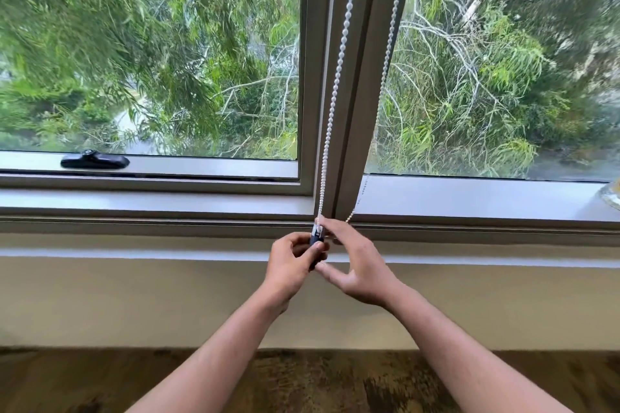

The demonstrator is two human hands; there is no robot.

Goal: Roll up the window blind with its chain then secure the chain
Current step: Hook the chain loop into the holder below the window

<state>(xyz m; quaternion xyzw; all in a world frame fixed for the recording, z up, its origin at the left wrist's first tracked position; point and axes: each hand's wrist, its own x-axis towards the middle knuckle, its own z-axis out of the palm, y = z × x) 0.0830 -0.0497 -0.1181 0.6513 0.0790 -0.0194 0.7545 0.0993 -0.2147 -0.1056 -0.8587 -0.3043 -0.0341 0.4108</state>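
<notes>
A white bead chain (339, 70) hangs in two strands down the grey centre post (355, 111) of the window. Its left strand ends in a small dark chain holder (316, 239) at the sill. My left hand (292, 265) is closed around the lower part of that holder. My right hand (355, 261) pinches the chain at the holder's top, its thumb below. The right strand (389, 43) comes down behind my right hand. The blind itself is out of view above the frame.
A black window latch (95, 160) lies on the lower left frame. A grey sill (134, 203) runs across, a beige wall (100, 305) beneath it. A glass object (611, 196) sits at the sill's far right. Wood floor (67, 382) shows at the bottom.
</notes>
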